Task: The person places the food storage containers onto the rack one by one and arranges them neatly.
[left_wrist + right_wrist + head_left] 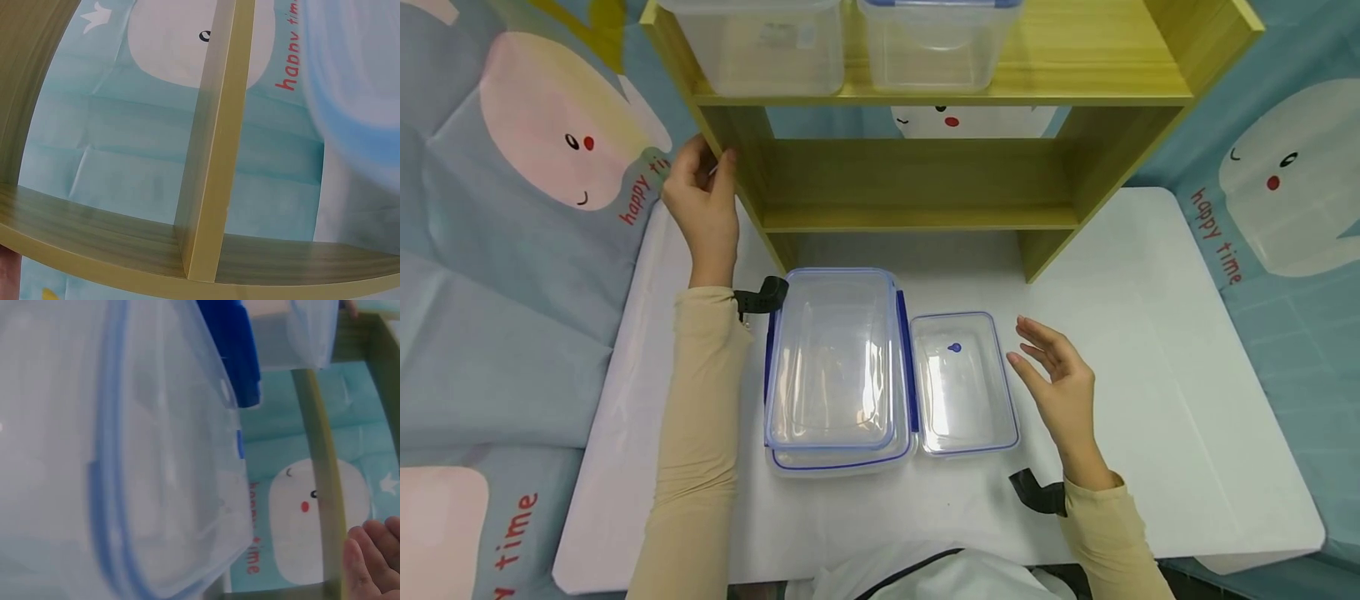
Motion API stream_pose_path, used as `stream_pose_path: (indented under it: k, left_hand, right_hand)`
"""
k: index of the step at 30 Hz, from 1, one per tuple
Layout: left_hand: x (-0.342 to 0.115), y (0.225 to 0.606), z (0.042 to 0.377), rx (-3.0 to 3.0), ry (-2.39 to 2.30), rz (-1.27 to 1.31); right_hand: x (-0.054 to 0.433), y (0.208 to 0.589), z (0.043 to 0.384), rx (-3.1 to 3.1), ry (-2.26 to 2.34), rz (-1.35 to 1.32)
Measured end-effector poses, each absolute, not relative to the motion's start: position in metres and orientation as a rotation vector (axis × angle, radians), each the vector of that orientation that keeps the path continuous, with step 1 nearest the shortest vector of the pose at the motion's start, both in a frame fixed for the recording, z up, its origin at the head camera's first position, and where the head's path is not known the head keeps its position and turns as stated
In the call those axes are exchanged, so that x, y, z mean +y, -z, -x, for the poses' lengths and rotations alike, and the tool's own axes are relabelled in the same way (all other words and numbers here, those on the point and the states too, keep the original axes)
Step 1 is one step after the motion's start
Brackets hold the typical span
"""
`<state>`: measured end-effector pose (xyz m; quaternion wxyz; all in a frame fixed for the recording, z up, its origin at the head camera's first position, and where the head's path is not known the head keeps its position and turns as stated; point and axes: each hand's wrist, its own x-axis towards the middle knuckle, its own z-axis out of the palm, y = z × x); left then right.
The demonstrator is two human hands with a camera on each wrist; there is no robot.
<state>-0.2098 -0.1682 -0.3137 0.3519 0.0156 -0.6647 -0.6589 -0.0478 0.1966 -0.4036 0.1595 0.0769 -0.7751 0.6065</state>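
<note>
At the left side panel of a wooden shelf point(917, 179), my left hand point(703, 208) grips the panel's edge, thumb at the front and fingers curled on the outer side. My right hand point(1063, 383) hovers over the table with fingers loosely bent and nothing in them. Just left of it lies a small clear food container point(966, 392) with a blue rim and a blue valve. Beside that rests a larger clear food container point(835, 358) with dark blue side clips. In the right wrist view, fingers point(375, 556) show at the lower right.
Two clear plastic boxes, one at left point(767, 50) and one with a blue rim point(936, 46), stand on the upper shelf board. The white table point(1150, 350) carries the shelf. A patterned curtain point(1285, 333) hangs around it.
</note>
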Motion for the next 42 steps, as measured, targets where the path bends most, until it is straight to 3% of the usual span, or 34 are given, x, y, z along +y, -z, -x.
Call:
stream_pose_path:
  k: [17, 26, 34, 42]
  left_hand:
    - [-0.166, 0.308, 0.205, -1.737, 1.691, -0.057]
    - [-0.167, 0.313, 0.208, -1.732, 1.680, -0.053]
    - [-0.161, 0.304, 0.200, -1.723, 1.699, -0.052]
    - [-0.160, 0.304, 0.200, -1.725, 1.704, -0.052]
  right_hand:
    - [0.201, 0.429, 0.033, -2.385, -1.660, -0.142]
    - [0.190, 0.415, 0.023, -2.543, -1.595, -0.096]
    - [0.199, 0.460, 0.028, -2.599, -1.581, -0.104]
    - [0.201, 0.469, 0.028, -2.663, -1.581, -0.098]
